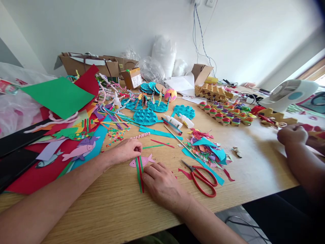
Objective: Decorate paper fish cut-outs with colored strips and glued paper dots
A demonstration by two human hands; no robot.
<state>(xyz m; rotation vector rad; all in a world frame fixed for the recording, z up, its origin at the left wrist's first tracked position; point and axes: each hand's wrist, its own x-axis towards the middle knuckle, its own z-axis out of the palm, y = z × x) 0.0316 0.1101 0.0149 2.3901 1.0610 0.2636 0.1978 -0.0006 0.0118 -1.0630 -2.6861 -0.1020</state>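
A pink paper fish lies on the table in front of me, with narrow green and red paper strips laid across its body. My left hand pinches the strips at their upper end, just above the fish. Curled beside the fish, my right hand has its fingertips against the strips and partly covers the fish's lower edge. Red-handled scissors rest to the right of my right hand, their blades slightly apart. Beyond the fish lie a loose green strip and a red strip.
Paper scraps, a wooden stick and glue bottles lie ahead. Coloured sheets and paper fish pile up at left. Blue egg-carton pieces stand behind. At right, another person's hand is near painted egg cartons.
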